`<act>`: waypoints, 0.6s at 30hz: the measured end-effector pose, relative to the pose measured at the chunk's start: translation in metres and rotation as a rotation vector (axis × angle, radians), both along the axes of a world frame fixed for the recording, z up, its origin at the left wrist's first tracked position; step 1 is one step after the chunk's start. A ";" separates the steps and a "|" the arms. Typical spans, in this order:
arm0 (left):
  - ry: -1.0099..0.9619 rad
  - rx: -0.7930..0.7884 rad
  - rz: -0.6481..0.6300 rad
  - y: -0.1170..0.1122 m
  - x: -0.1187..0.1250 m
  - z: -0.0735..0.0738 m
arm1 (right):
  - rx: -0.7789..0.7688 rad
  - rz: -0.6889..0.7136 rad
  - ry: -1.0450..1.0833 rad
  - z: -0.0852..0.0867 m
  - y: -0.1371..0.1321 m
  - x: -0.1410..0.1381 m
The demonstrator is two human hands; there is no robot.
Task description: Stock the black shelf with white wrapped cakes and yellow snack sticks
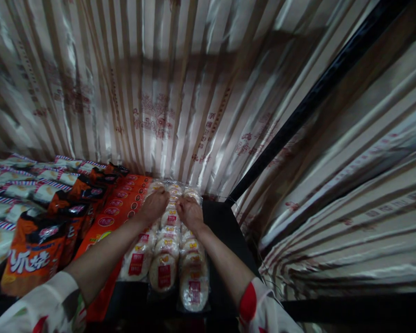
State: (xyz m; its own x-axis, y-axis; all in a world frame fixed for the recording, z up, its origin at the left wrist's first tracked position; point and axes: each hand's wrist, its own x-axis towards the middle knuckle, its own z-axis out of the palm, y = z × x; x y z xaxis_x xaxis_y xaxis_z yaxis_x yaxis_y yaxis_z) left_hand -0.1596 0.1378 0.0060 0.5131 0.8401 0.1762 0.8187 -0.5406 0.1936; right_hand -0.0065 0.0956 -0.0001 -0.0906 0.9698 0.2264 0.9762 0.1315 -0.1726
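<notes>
Three columns of clear packets of round crackers (164, 274) are being supported by a black surface (225, 240), the print on their red labels being blurred. Over the packets' far part, the left hand (155, 203) is being held with curled fingers, and the right hand (191, 213) is being held likewise, just beside it but apart; whether anything is being pinched by either cannot be told, the fingertips being mostly hidden. The outer columns are being partly covered by both hands. Left of the packets, an orange printed panel (107, 221) is being crossed by the left forearm (113, 243). Farther left, orange-and-black bags (34, 252) are being kept in a row, then white bags (19, 189), being cut off by the view's edge. Behind the packets, a striped curtain (159, 64) is being dimmed by shadow; to their right, a dark post (298, 113) is being cut off above.
</notes>
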 end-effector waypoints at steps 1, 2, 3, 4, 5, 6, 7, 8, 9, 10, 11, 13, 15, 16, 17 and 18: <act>0.008 -0.005 -0.007 -0.003 -0.001 0.000 | -0.003 -0.011 -0.003 0.000 0.000 -0.001; 0.024 -0.013 -0.012 -0.005 -0.002 -0.001 | -0.006 -0.025 -0.004 0.000 -0.001 -0.002; 0.044 -0.021 -0.014 -0.007 -0.003 -0.001 | -0.011 -0.039 -0.002 0.001 -0.001 -0.002; 0.062 -0.024 -0.011 -0.008 -0.003 -0.002 | -0.017 -0.051 0.003 0.001 -0.001 -0.003; 0.075 -0.023 -0.004 -0.008 -0.002 -0.003 | -0.020 -0.057 0.011 0.001 -0.002 -0.004; 0.083 -0.018 0.002 -0.008 -0.001 -0.003 | -0.018 -0.058 0.020 0.001 -0.002 -0.004; 0.090 -0.013 0.007 -0.008 -0.001 -0.003 | -0.015 -0.053 0.031 0.001 -0.003 -0.004; 0.098 -0.012 0.011 -0.008 0.000 -0.004 | -0.010 -0.049 0.042 0.001 -0.004 -0.003; 0.107 -0.015 0.014 -0.007 0.001 -0.004 | -0.002 -0.042 0.054 0.001 -0.005 -0.002; 0.113 -0.021 0.015 -0.007 0.002 -0.004 | 0.010 -0.031 0.064 0.002 -0.006 0.000; 0.116 -0.026 0.019 -0.007 0.002 -0.004 | 0.022 -0.013 0.073 0.003 -0.008 0.002; 0.111 -0.030 0.030 -0.008 0.003 -0.004 | 0.039 0.066 0.093 0.004 -0.013 0.006; 0.101 -0.022 0.041 -0.009 0.003 -0.003 | 0.021 0.195 0.121 0.007 -0.020 0.009; 0.100 -0.022 0.048 -0.010 0.003 -0.003 | -0.005 0.257 0.132 0.008 -0.023 0.010; 0.102 -0.025 0.054 -0.011 0.003 -0.002 | -0.036 0.305 0.137 0.009 -0.026 0.010; 0.104 -0.029 0.061 -0.011 0.003 -0.001 | -0.068 0.333 0.137 0.009 -0.029 0.010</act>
